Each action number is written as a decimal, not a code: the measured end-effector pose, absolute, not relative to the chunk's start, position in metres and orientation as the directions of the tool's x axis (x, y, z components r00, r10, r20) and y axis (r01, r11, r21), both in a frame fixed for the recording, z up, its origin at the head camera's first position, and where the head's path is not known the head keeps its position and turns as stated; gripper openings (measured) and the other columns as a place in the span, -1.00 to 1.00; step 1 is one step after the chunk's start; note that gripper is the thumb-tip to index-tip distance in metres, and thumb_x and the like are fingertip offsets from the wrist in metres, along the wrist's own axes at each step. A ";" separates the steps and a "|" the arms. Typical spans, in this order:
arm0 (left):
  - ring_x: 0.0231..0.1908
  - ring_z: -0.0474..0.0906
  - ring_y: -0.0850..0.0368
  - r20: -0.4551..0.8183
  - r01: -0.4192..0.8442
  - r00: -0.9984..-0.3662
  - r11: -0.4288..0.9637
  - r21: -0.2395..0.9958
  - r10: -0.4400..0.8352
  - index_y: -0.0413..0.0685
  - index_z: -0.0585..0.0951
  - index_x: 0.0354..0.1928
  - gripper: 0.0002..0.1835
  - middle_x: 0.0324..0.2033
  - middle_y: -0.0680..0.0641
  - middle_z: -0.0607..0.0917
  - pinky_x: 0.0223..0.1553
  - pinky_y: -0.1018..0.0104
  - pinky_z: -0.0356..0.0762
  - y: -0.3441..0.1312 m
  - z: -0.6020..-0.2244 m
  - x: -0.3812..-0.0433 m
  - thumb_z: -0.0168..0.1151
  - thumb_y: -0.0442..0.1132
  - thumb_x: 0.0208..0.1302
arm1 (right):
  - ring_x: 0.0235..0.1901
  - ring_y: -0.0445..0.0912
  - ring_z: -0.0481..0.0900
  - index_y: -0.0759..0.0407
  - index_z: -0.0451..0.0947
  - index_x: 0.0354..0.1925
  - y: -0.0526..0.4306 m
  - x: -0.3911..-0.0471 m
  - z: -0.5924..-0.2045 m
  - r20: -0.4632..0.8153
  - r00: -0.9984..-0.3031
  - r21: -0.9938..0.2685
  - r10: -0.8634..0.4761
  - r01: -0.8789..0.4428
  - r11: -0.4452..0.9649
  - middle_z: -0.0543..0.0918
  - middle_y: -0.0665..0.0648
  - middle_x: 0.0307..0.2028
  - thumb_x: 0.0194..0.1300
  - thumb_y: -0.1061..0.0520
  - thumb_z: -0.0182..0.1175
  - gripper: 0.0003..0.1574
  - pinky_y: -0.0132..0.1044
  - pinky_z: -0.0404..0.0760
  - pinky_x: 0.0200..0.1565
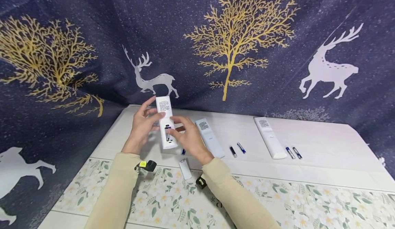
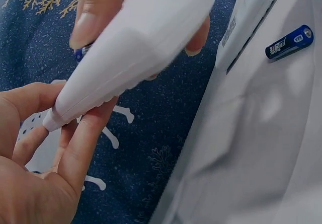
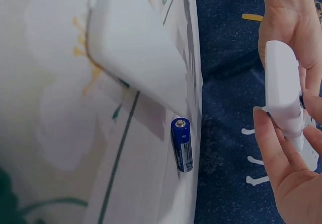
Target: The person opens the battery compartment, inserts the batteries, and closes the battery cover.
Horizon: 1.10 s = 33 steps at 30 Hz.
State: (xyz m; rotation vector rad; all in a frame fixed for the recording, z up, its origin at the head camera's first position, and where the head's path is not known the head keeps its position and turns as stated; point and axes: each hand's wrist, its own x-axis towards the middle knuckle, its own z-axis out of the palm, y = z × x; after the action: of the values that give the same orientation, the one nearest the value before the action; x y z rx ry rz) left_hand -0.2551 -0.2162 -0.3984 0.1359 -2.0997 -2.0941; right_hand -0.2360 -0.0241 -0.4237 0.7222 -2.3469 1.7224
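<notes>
My left hand (image 1: 140,131) holds a white remote control (image 1: 163,105) tilted upright by its far end, back facing me. Its battery compartment is uncovered, with a battery (image 1: 167,134) inside. My right hand (image 1: 189,136) grips the near part, thumb over the compartment and fingers round the edge. In the left wrist view, the blue end of a battery (image 2: 79,54) shows under the right thumb, standing out past the remote. A loose white battery cover (image 1: 185,169) lies on the table below, and another blue battery (image 1: 183,152) is partly hidden by the right hand.
A second remote control (image 1: 210,138) lies back up right of my hands, beside two batteries (image 1: 241,148). Farther right rests a third remote control (image 1: 270,138) with two more batteries (image 1: 290,153). A floral cloth (image 1: 166,201) covers the near table; a dark printed curtain (image 1: 197,68) hangs behind.
</notes>
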 end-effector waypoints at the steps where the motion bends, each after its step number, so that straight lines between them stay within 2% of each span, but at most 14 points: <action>1: -0.31 0.71 0.18 0.058 0.057 -0.981 0.010 0.998 -0.185 0.23 0.38 0.61 -0.16 0.06 -0.11 0.60 -0.44 0.33 0.77 -0.216 -0.399 -0.255 0.41 -0.42 0.35 | -0.11 0.10 0.75 0.20 0.61 0.30 -0.024 -0.236 -0.424 0.386 -0.875 -0.860 -0.294 -0.456 0.229 0.66 0.23 0.11 0.37 0.21 0.48 -0.43 -0.33 0.76 -0.14; 6: -0.28 0.72 0.16 0.054 0.053 -0.982 0.014 0.999 -0.182 0.26 0.38 0.60 -0.17 0.07 -0.11 0.60 -0.42 0.32 0.78 -0.216 -0.399 -0.255 0.41 -0.40 0.37 | -0.14 0.08 0.73 0.17 0.61 0.30 -0.025 -0.237 -0.423 0.372 -0.882 -0.874 -0.290 -0.438 0.213 0.67 0.22 0.12 0.38 0.18 0.47 -0.44 -0.33 0.76 -0.20; 14: -0.30 0.72 0.19 0.070 0.069 -0.985 0.011 0.998 -0.160 0.20 0.38 0.61 -0.18 0.07 -0.14 0.61 -0.43 0.31 0.78 -0.215 -0.398 -0.255 0.41 -0.40 0.36 | -0.14 0.01 0.70 0.09 0.56 0.40 -0.025 -0.237 -0.421 0.298 -0.911 -0.914 -0.285 -0.359 0.191 0.66 0.22 0.19 0.41 0.16 0.45 -0.35 -0.30 0.76 -0.26; 25: -0.31 0.72 0.17 0.058 0.057 -0.987 0.017 0.998 -0.151 0.26 0.40 0.59 -0.19 0.10 -0.14 0.60 -0.40 0.30 0.78 -0.212 -0.396 -0.255 0.41 -0.38 0.37 | -0.19 -0.07 0.67 0.05 0.58 0.39 -0.025 -0.238 -0.423 0.281 -0.919 -0.938 -0.276 -0.324 0.125 0.67 0.19 0.15 0.54 0.06 0.32 -0.48 -0.27 0.76 -0.27; 29: -0.30 0.71 0.15 0.052 0.051 -0.987 0.006 0.999 -0.152 0.22 0.38 0.60 -0.19 0.11 -0.13 0.59 -0.40 0.31 0.78 -0.214 -0.397 -0.255 0.39 -0.39 0.37 | -0.21 -0.10 0.65 0.04 0.58 0.40 -0.024 -0.238 -0.424 0.247 -0.922 -0.963 -0.299 -0.269 0.034 0.63 0.17 0.16 0.61 0.11 0.21 -0.53 -0.21 0.80 -0.28; 33: -0.27 0.71 0.13 0.044 0.045 -0.988 -0.005 0.999 -0.148 0.22 0.38 0.60 -0.19 0.12 -0.14 0.58 -0.40 0.32 0.77 -0.217 -0.398 -0.255 0.39 -0.39 0.38 | -0.21 -0.10 0.63 0.04 0.57 0.42 -0.024 -0.239 -0.425 0.234 -0.917 -0.968 -0.322 -0.252 0.014 0.62 0.19 0.18 0.58 0.20 0.21 -0.49 -0.17 0.81 -0.26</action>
State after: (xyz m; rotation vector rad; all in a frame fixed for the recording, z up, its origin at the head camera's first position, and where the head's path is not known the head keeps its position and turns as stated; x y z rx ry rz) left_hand -0.2551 -0.2166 -0.3976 0.1098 -2.1150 -2.1321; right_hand -0.2387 -0.0236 -0.4246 0.6443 -2.2737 2.1481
